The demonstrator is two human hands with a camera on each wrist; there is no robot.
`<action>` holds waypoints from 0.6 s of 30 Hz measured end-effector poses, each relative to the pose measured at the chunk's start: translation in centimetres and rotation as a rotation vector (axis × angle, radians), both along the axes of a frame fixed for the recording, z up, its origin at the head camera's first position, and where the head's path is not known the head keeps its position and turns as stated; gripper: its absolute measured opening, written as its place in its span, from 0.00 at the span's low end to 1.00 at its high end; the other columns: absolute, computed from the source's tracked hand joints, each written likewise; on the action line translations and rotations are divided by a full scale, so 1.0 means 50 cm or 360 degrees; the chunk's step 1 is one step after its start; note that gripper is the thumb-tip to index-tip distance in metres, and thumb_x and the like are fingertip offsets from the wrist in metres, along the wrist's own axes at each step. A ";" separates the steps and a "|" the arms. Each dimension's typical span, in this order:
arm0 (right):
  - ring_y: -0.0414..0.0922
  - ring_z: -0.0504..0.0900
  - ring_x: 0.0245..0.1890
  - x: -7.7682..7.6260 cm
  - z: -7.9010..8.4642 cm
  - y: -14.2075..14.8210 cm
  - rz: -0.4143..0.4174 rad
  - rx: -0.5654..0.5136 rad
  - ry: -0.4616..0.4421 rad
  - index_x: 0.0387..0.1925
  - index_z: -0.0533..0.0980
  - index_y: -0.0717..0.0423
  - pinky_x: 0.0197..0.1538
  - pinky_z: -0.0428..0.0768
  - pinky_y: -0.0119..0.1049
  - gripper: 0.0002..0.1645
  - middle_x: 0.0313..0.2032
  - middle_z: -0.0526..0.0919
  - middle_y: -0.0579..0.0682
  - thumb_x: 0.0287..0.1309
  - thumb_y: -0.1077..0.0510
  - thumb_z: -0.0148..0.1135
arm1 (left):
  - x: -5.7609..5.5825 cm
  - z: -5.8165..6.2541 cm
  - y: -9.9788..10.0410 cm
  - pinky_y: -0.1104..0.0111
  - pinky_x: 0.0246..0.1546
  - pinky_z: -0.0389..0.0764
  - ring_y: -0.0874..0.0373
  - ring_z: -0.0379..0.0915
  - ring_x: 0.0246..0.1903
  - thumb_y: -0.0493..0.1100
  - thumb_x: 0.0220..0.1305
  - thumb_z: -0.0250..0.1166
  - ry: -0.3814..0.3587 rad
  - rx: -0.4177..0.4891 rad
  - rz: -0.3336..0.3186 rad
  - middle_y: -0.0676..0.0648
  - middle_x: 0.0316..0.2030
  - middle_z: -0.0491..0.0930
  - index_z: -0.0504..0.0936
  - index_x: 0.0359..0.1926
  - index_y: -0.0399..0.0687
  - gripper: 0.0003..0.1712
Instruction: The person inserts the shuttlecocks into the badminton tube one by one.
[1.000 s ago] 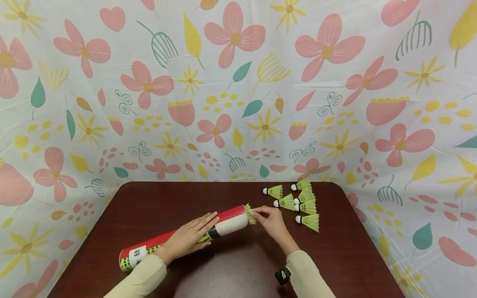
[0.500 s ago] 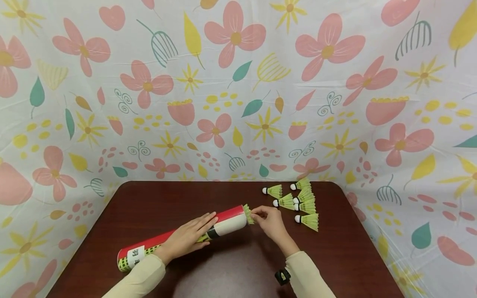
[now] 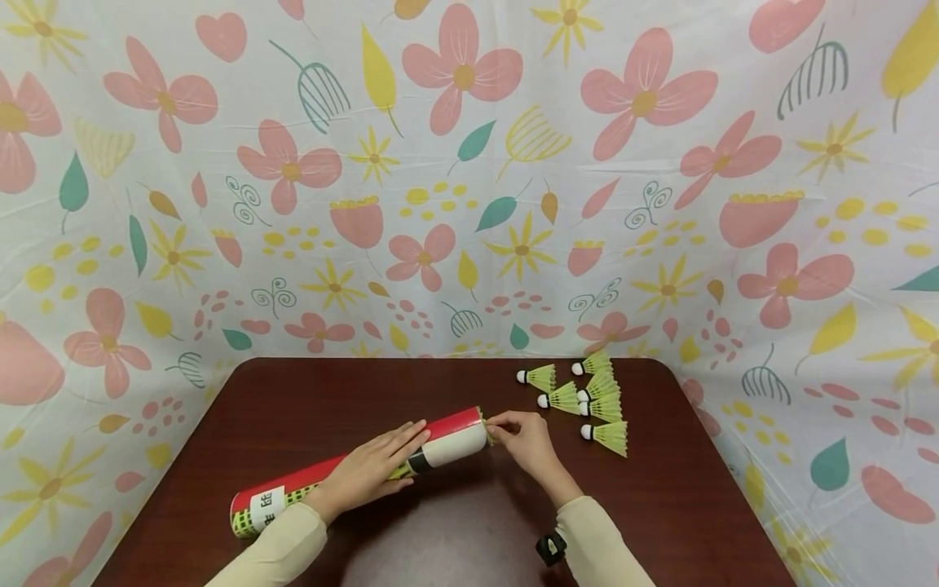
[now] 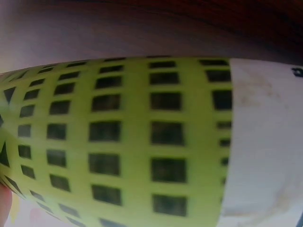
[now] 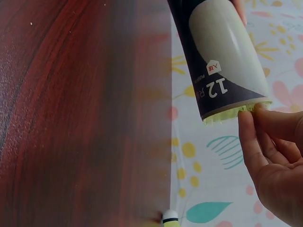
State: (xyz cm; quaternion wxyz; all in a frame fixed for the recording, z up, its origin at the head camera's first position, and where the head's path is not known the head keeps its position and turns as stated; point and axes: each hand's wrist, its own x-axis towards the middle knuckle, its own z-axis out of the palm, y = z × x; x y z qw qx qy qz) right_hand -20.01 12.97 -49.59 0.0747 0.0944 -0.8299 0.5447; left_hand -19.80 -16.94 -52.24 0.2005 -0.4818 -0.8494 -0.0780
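A long shuttlecock tube (image 3: 455, 434), red and white with a green-and-black net pattern, lies slantwise with its mouth towards the right. My left hand (image 3: 363, 473) holds it round the middle, fingers across the top. The netted side of the tube (image 4: 137, 142) fills the left wrist view. At the mouth, my right hand (image 3: 530, 444) pinches the feather edge of a yellow-green shuttlecock (image 5: 227, 114) between thumb and finger. Only a short fringe of that shuttlecock shows; the rest is hidden inside the tube.
Several loose shuttlecocks with white corks lie at the back right of the dark wooden table (image 3: 330, 391), the nearest shuttlecock (image 3: 609, 438) a little right of my right hand. A flower-patterned cloth (image 3: 455, 204) hangs behind the table.
The shuttlecock has slid deeper into the tube, so less of its feathers sticks out. My right hand has followed it slightly left. The left hand stays on the tube.
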 end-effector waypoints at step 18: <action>0.48 0.86 0.28 -0.009 -0.011 0.044 -0.0020 0.0061 0.0001 0.32 0.86 0.55 0.28 0.78 0.31 0.04 0.26 0.86 0.49 0.53 0.64 0.68 | -0.007 -0.006 -0.002 0.57 0.58 0.72 0.50 0.63 0.66 0.49 0.50 0.76 -0.0023 0.0029 0.0000 0.45 0.72 0.57 0.59 0.72 0.44 0.52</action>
